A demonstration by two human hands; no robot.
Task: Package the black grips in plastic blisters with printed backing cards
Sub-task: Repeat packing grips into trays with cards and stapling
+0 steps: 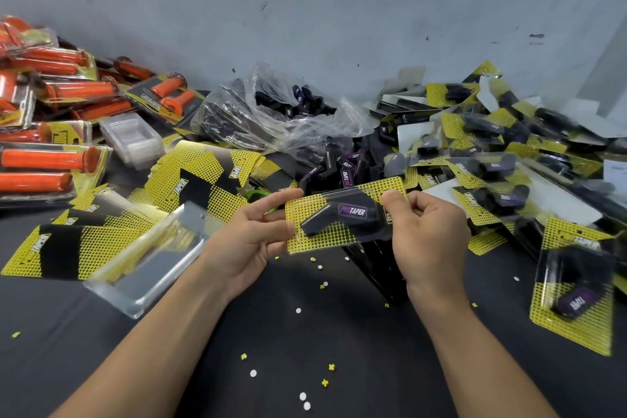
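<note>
Yellow card [319, 234], end edges pinched by left hand [251, 241], right hand [427, 244], above table [305, 332].

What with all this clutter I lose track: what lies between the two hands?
In the head view, a yellow-dotted backing card carrying a black grip under clear plastic, held at its ends by the left hand and the right hand.

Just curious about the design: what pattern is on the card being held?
The printed backing card is yellow dotted grid with black patches; head view.
</note>
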